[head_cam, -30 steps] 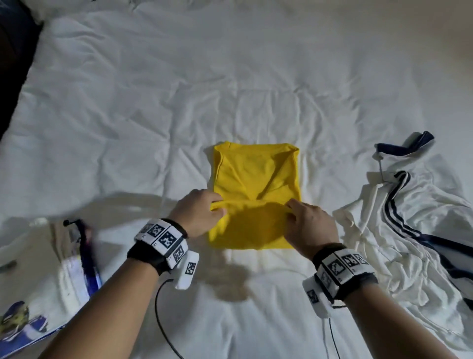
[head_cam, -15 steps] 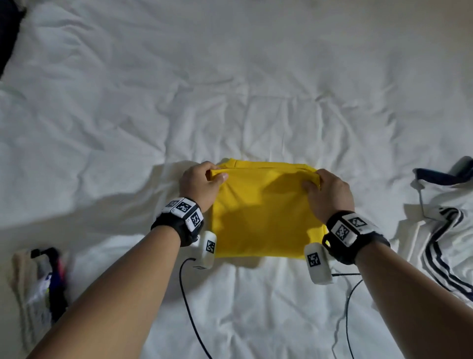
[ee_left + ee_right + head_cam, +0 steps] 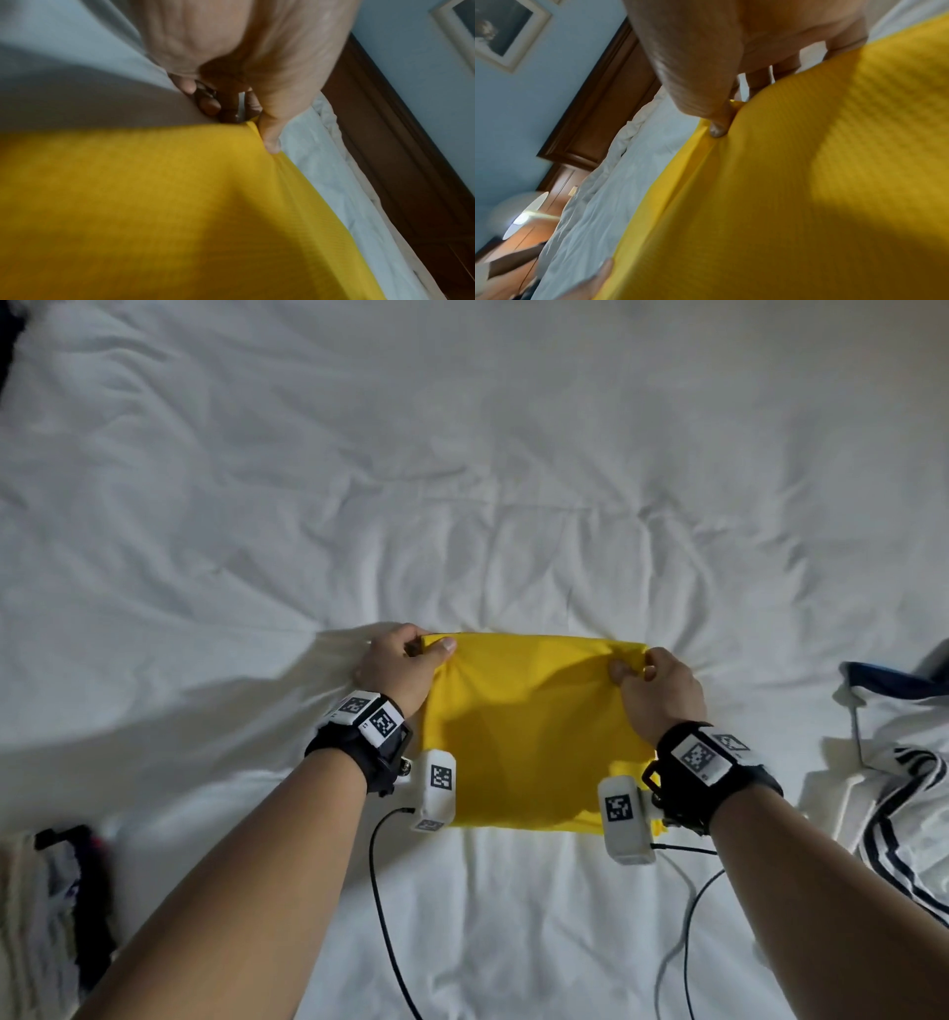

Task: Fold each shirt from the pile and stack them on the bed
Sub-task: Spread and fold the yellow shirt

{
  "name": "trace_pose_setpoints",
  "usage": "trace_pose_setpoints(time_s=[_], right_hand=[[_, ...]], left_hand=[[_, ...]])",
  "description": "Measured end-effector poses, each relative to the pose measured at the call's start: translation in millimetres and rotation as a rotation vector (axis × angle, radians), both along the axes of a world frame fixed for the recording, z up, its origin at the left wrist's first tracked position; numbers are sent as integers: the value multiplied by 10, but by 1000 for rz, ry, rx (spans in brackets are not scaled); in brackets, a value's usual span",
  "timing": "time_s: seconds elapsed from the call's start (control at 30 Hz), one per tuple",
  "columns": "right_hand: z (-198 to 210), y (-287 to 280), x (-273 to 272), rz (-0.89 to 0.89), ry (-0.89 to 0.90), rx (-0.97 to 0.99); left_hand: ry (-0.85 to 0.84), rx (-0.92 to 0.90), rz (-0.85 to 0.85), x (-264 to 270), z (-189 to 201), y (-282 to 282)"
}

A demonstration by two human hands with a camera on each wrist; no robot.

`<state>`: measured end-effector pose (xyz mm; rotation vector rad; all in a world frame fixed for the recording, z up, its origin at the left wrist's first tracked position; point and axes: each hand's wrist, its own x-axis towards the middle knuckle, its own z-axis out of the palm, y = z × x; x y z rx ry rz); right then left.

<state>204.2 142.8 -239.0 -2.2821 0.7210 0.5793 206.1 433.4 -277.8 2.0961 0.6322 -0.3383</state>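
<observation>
A folded yellow shirt (image 3: 534, 731) hangs between my hands over the white bed (image 3: 462, 480). My left hand (image 3: 405, 660) pinches its upper left corner, thumb on top. My right hand (image 3: 652, 680) pinches the upper right corner. The lower edge of the yellow shirt sits near the sheet behind my wrist cameras. In the left wrist view the thumb (image 3: 270, 140) presses the yellow shirt (image 3: 159, 213) against curled fingers. In the right wrist view the thumb (image 3: 716, 125) clamps the top hem of the yellow shirt (image 3: 795, 192).
A white shirt with navy stripes (image 3: 904, 793) lies crumpled at the right edge. Other clothes (image 3: 56, 906) lie at the lower left. Cables (image 3: 390, 916) trail from my wrists. A wooden headboard (image 3: 603, 97) and a lamp (image 3: 523, 215) stand past the bed.
Both hands took the near edge of the yellow shirt and carried it away from me over the far half, then lifted the folded shirt by its top corners. My view shifted right.
</observation>
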Motion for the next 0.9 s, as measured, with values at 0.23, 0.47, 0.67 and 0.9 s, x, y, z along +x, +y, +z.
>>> trace_pose_setpoints(time_s=[0.23,0.47,0.67,0.9], right_hand=[[172,207,-532,156,-438,-293],[-225,637,-1014,737,-343,-344],[-358,411,-1044,695,-335,-404],[-433,258,-1083,628,-307,-397]], left_hand=[[-330,370,-117,-445,454,-277],[-166,661,-743,-1041,146,-803],[-123,715,-658,-1066,-11,-639],[-101,735,-609,-1097,-38,-579]])
